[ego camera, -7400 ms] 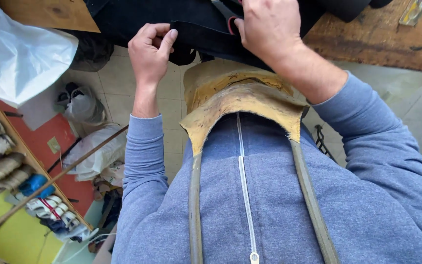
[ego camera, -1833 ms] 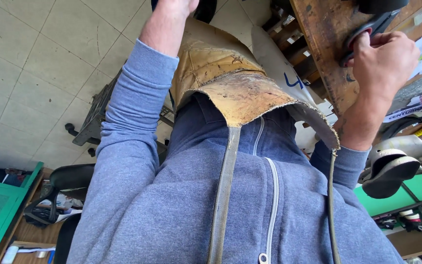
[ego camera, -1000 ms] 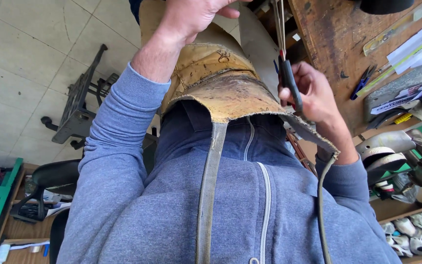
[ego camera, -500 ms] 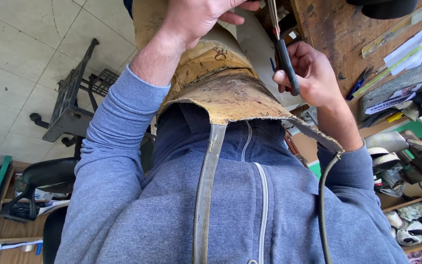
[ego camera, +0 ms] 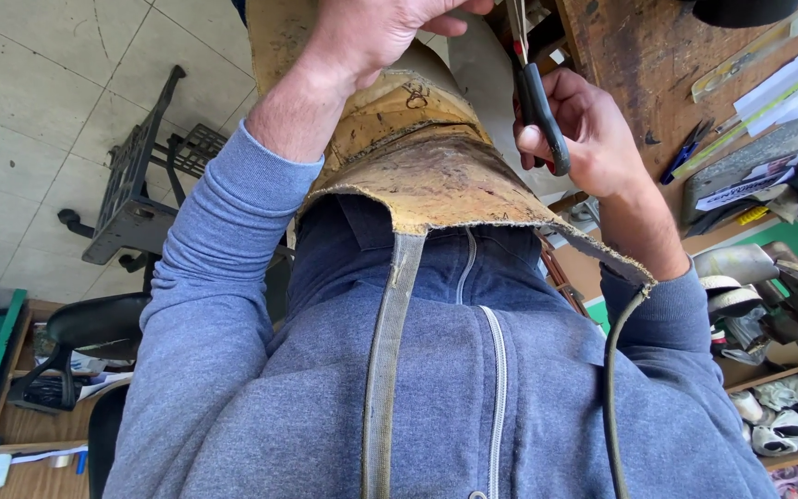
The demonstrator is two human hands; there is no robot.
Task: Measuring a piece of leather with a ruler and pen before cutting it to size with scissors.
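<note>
Right hand (ego camera: 593, 129) sits in the upper right of the frame, fingers curled through the black handle of a pair of scissors (ego camera: 539, 106); the grip is closed around that handle. The metal blades run upward and leave the frame at the top edge, so whether they are parted cannot be told.

Left hand (ego camera: 390, 23) sits at the top centre, cut off by the frame edge. Its fingers are bent inward and reach toward the blades; whether they pinch anything cannot be told, as the fingertips are largely out of view.

Both forearms wear blue-grey sleeves of a zipped hooded top (ego camera: 473, 388). A worn tan leather apron (ego camera: 417, 166) covers the chest directly below both hands, hung on a grey strap (ego camera: 385, 370) in the centre and a dark cord (ego camera: 610, 388) on the right.

A wooden workbench (ego camera: 639, 55) occupies the upper right, just beside the right hand. A blue-handled tool (ego camera: 685, 152), paper sheets (ego camera: 768, 88) and a ruler lie on it. Shelves at the lower right hold shoe parts (ego camera: 768, 425).

A tiled floor (ego camera: 39, 83) fills the upper left. A dark metal stand (ego camera: 136, 185) rests on it, with a black chair (ego camera: 85, 333) below at the left edge.
</note>
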